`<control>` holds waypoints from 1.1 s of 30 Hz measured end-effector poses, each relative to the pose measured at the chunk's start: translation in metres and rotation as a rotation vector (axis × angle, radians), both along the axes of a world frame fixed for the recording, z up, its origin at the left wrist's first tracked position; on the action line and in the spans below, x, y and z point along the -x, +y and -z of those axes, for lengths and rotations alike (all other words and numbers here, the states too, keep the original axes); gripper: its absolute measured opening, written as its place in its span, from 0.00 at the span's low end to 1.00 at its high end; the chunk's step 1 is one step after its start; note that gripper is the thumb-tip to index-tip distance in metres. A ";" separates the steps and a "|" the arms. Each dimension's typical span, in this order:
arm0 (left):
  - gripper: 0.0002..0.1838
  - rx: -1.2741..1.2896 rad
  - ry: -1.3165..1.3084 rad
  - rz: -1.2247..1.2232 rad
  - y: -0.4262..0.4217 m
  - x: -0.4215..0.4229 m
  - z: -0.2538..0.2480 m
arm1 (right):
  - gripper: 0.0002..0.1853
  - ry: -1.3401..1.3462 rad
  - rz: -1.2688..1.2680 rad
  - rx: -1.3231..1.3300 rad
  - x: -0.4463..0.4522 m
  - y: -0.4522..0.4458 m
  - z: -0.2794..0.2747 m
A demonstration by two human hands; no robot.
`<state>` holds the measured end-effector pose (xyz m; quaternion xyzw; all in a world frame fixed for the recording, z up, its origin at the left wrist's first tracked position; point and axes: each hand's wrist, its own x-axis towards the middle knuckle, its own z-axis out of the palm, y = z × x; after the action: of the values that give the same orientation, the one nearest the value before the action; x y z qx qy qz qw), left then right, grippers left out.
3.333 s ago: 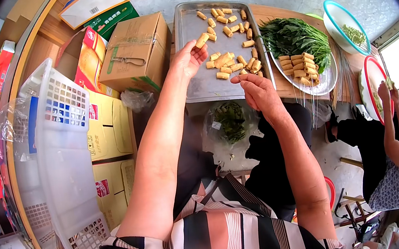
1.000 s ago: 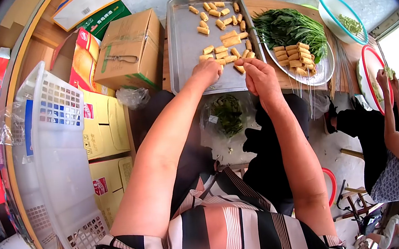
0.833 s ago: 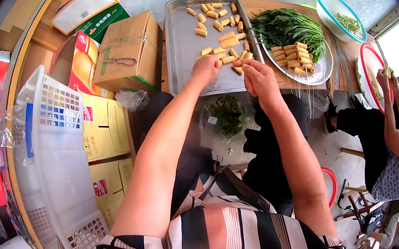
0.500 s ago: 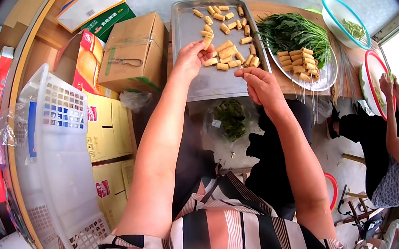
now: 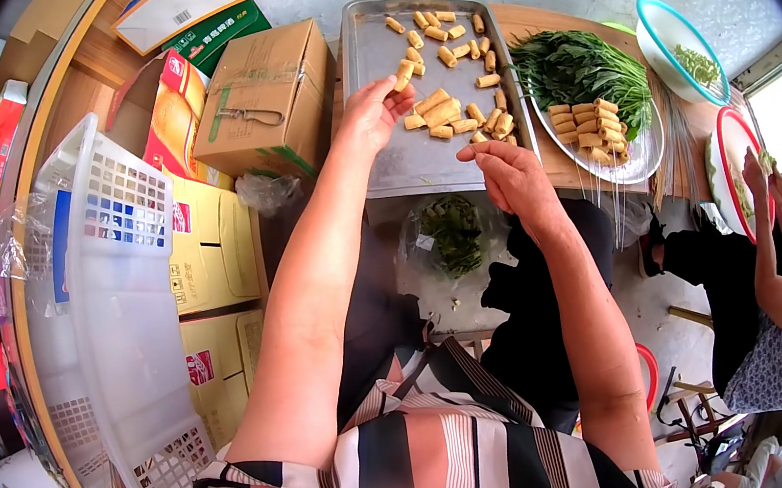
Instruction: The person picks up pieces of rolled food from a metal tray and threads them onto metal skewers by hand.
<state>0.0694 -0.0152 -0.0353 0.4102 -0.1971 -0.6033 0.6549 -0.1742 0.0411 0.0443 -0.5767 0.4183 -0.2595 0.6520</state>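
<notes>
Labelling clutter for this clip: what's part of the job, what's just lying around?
In use:
tan roll in the left hand
loose rolls on the metal tray
likely the stacked rolls on the white plate

Lying about, apparently:
cardboard box
white plastic crate
yellow cartons
clear plastic bag

Blue-rimmed bowl (image 5: 669,28) stood by far right corner of worktop (image 5: 535,23) | taped carton (image 5: 262,71) sat beside left edge | red-rimmed bowl (image 5: 735,132) perhaps touched right edge

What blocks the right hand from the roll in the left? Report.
Nothing visible blocks the right hand from the roll in the left hand; loose rolls lie on the tray between them, seemingly lower.
</notes>
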 end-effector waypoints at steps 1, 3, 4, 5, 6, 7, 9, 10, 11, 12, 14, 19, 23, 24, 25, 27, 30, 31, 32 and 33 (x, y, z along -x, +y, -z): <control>0.10 -0.002 -0.005 -0.011 0.000 0.000 0.000 | 0.13 -0.002 0.000 -0.006 0.000 0.000 0.001; 0.10 0.005 -0.010 -0.026 0.000 0.000 0.000 | 0.13 -0.002 -0.001 -0.003 0.001 0.000 0.001; 0.10 0.013 -0.014 -0.041 0.001 0.000 -0.001 | 0.13 -0.002 -0.002 -0.001 0.001 0.000 0.001; 0.10 0.013 -0.014 -0.041 0.001 0.000 -0.002 | 0.13 -0.002 -0.002 -0.001 0.001 0.000 0.001; 0.09 0.013 -0.010 -0.043 0.001 0.000 -0.002 | 0.13 0.000 -0.003 -0.004 0.001 0.000 0.001; 0.09 0.013 -0.007 -0.046 0.001 0.000 -0.003 | 0.13 0.001 -0.004 -0.007 0.001 0.000 0.001; 0.09 0.017 -0.016 -0.049 0.001 -0.001 -0.004 | 0.13 0.003 -0.010 -0.001 0.001 0.000 0.001; 0.09 0.021 -0.026 -0.052 0.001 -0.002 -0.004 | 0.13 0.004 -0.017 0.006 0.001 0.000 0.001; 0.09 0.021 -0.025 -0.052 0.001 -0.002 -0.004 | 0.13 0.005 -0.017 0.006 0.001 0.000 0.001; 0.09 0.014 -0.031 -0.057 0.000 -0.002 -0.005 | 0.14 0.013 -0.017 0.007 0.001 0.000 0.001; 0.09 0.007 -0.036 -0.062 0.001 -0.002 -0.005 | 0.14 0.022 -0.018 0.009 0.001 0.000 0.001; 0.09 0.016 -0.113 -0.094 0.000 -0.001 -0.007 | 0.14 0.044 -0.016 0.011 0.001 0.001 -0.001; 0.08 0.018 -0.162 -0.108 0.000 0.000 -0.009 | 0.14 0.039 -0.021 0.012 0.001 0.001 0.000; 0.08 0.021 -0.178 -0.104 0.000 0.000 -0.010 | 0.13 0.037 -0.032 0.000 0.003 0.000 0.000; 0.08 0.025 -0.194 -0.099 0.000 0.000 -0.011 | 0.13 0.035 -0.042 -0.011 0.004 -0.001 -0.001; 0.08 0.023 -0.215 -0.094 0.000 0.000 -0.012 | 0.13 0.028 -0.044 -0.005 0.004 -0.001 0.001; 0.07 0.033 -0.244 -0.084 0.001 0.000 -0.014 | 0.13 0.018 -0.046 -0.001 0.005 -0.001 0.000; 0.07 0.045 -0.252 -0.079 0.001 0.000 -0.014 | 0.13 0.014 -0.048 -0.003 0.005 -0.001 0.000; 0.07 0.044 -0.252 -0.079 0.000 0.000 -0.014 | 0.13 0.015 -0.048 -0.003 0.005 -0.001 0.000; 0.07 0.042 -0.273 -0.078 0.000 0.000 -0.014 | 0.13 0.014 -0.048 -0.002 0.004 -0.001 0.000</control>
<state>0.0692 -0.0154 -0.0215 0.4821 -0.2809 -0.5119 0.6532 -0.1787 0.0404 0.0442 -0.5875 0.4092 -0.2395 0.6557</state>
